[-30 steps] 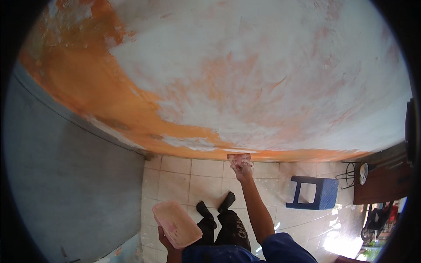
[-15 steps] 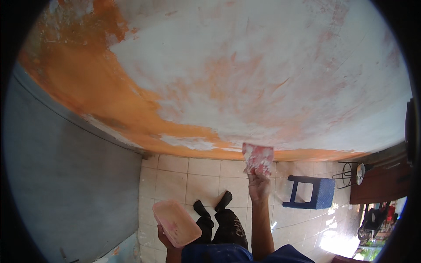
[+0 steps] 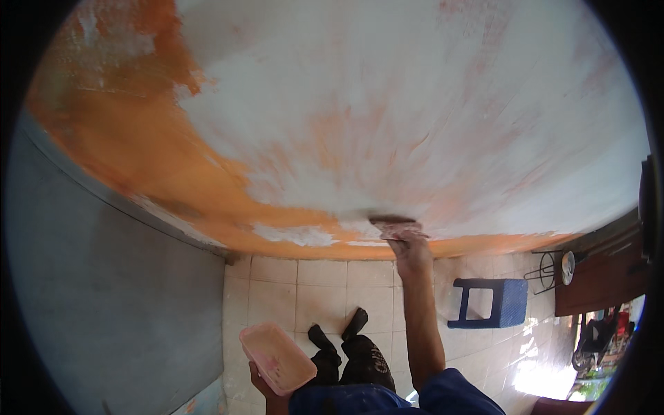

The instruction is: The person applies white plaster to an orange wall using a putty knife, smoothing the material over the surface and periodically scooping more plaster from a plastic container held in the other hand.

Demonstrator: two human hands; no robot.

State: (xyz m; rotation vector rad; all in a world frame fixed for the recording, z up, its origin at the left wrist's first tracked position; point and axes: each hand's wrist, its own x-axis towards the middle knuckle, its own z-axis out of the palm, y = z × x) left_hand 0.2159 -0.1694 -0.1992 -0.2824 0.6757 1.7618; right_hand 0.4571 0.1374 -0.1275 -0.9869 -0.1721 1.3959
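Scraper (image 3: 394, 225) lower, under right hand (image 3: 411, 252)

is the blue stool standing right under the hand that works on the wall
No, the blue stool stands on the tiled floor off to the right of the right hand, which presses a flat putty blade against the wall.

Blue plastic stool (image 3: 490, 302) standing on pale tiled floor (image 3: 325, 290); grey wall panel (image 3: 104, 304) running down left; dark wooden furniture (image 3: 595, 273) and wire stand (image 3: 546, 266) sitting at right
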